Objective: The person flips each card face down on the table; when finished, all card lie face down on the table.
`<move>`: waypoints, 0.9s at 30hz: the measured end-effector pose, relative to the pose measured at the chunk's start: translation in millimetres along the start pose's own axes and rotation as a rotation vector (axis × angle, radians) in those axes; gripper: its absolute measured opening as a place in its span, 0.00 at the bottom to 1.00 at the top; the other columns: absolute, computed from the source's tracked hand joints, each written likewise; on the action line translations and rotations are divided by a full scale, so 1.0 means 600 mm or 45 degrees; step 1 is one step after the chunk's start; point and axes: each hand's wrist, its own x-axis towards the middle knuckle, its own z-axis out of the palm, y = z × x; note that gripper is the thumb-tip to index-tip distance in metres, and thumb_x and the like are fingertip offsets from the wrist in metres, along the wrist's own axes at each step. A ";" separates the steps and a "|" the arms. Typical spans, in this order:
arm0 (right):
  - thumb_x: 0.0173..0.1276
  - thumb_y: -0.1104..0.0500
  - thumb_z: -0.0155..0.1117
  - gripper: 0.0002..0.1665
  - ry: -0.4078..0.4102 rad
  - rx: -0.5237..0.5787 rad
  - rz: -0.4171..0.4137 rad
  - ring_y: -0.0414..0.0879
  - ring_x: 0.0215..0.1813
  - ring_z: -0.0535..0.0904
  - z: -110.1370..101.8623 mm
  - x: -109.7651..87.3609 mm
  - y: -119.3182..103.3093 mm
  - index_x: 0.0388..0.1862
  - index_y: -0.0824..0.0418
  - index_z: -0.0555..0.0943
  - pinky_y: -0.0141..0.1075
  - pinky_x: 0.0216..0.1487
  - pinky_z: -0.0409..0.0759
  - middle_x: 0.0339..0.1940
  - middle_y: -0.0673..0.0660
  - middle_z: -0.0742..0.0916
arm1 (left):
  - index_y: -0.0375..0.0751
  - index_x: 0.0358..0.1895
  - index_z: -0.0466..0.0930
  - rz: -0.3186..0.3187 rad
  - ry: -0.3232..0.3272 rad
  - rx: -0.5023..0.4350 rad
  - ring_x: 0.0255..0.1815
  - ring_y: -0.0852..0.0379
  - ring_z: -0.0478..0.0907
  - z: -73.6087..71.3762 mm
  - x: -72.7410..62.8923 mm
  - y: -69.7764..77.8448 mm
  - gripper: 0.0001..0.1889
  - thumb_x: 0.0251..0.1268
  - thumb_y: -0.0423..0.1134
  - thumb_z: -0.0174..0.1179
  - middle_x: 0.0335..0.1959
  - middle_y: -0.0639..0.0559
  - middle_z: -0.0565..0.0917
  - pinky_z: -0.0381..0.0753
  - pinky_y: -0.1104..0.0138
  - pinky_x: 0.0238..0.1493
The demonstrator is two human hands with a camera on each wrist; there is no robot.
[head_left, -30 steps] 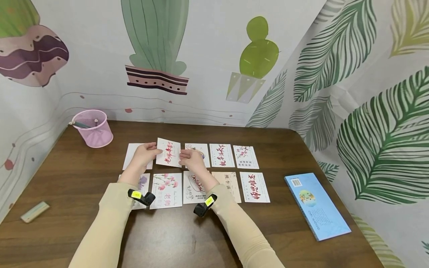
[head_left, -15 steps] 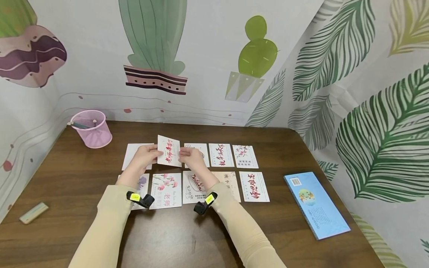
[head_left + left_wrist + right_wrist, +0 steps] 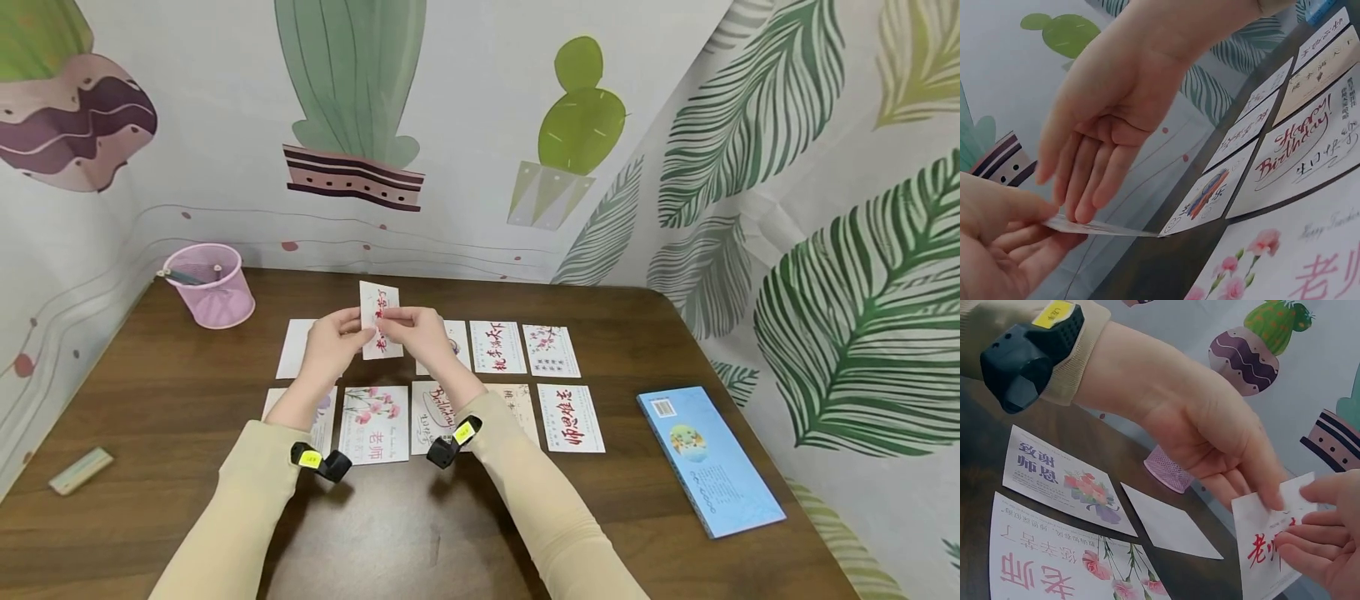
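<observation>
A white greeting card with red brush lettering (image 3: 384,343) is held up off the desk, tilted toward upright. My left hand (image 3: 333,343) pinches it at its left edge; the thumb lies on the printed face in the right wrist view. My right hand (image 3: 423,337) is in front of the card's right part, its fingers extended and relaxed (image 3: 1105,150). Whether those fingertips touch the card is hard to tell. Below lie a pink carnation card (image 3: 373,427) and a birthday card (image 3: 427,421), partly behind the right wrist.
Two rows of cards lie on the brown desk (image 3: 375,533), among them a blank white one (image 3: 294,350) and a red-lettered one (image 3: 572,419). A pink mesh pen cup (image 3: 221,300) stands back left, an eraser-like block (image 3: 81,472) left, a blue book (image 3: 712,462) right.
The card has risen and tilted more upright. My right hand has let go of its right edge and moved left across the printed face, while the left hand keeps its pinch.
</observation>
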 end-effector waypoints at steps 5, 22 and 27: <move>0.63 0.50 0.70 0.24 0.057 0.003 -0.031 0.46 0.45 0.88 -0.001 -0.002 -0.007 0.53 0.63 0.84 0.31 0.43 0.86 0.48 0.60 0.89 | 0.28 0.65 0.71 0.178 -0.007 -0.013 0.55 0.40 0.82 0.007 -0.001 -0.005 0.27 0.65 0.35 0.64 0.56 0.32 0.81 0.82 0.76 0.47; 0.63 0.62 0.68 0.13 0.239 -0.006 -0.025 0.51 0.35 0.89 -0.016 0.005 0.008 0.42 0.70 0.86 0.34 0.34 0.87 0.36 0.65 0.90 | 0.35 0.61 0.76 0.225 0.101 0.118 0.51 0.41 0.84 0.043 -0.009 -0.008 0.29 0.55 0.39 0.72 0.53 0.35 0.84 0.85 0.56 0.49; 0.64 0.60 0.68 0.13 0.254 -0.037 0.090 0.48 0.32 0.88 -0.027 0.012 0.022 0.44 0.68 0.85 0.40 0.34 0.87 0.37 0.62 0.90 | 0.36 0.63 0.75 0.174 0.067 0.094 0.54 0.41 0.82 0.024 0.000 -0.018 0.28 0.59 0.40 0.70 0.56 0.36 0.82 0.84 0.56 0.52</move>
